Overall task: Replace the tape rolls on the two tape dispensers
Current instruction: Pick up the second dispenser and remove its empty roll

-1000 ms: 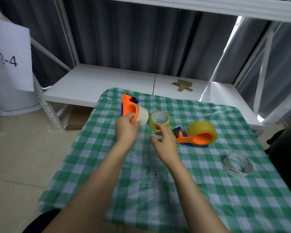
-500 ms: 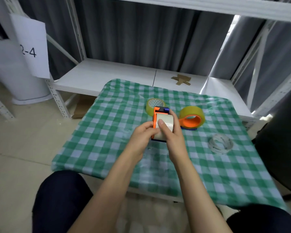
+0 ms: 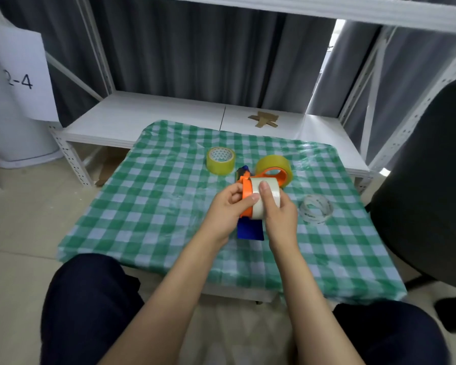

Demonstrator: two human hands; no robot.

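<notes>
Just right of the middle of the frame, both hands hold an orange plastic tape dispenser with a blue blade end (image 3: 246,197) above the table covered in green-and-white checked cloth (image 3: 156,196). A cream-white tape roll (image 3: 273,193) sits on the dispenser. The left hand (image 3: 228,208) has its fingers curled round the orange side, with the thumb tip pressing where orange meets roll. The right hand (image 3: 279,216) wraps the roll from the right, its thumb lying straight across the roll's face. Just behind them on the cloth lies a second orange dispenser (image 3: 284,177) carrying a translucent yellow tape roll (image 3: 270,160). To its left a loose yellow tape roll (image 3: 220,160) stands apart. A thin clear tape ring (image 3: 316,212) lies flat near the right hand. A black chair (image 3: 427,180) fills the right edge, and a white paper sheet marked "2-4" (image 3: 21,75) hangs at upper left.
</notes>
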